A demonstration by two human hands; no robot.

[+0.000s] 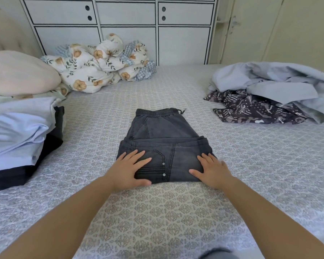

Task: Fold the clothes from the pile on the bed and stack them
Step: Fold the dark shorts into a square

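Item in hand: dark grey jeans (165, 144), lying mid-bed (241, 165) in front of us, legs folded up over the seat, elastic waistband at the far end.

Left hand (128, 170): flat, fingers spread, pressing the near left part of the fold; it grips nothing.

Right hand (212, 170): likewise flat and spread on the near right edge, holding nothing.

Step, as we judge it: smoothing the first fold before the next one.

Next move, as we judge it: we would take the near folded edge in both hands and carry it toward the waistband, keeping the side edges aligned, then lift the bundle across.

Stack (21, 131): folded pale blue and dark pieces, at our left.

Pile (269, 94): unfolded pale blue and dark patterned clothes, far right, well apart from the jeans.
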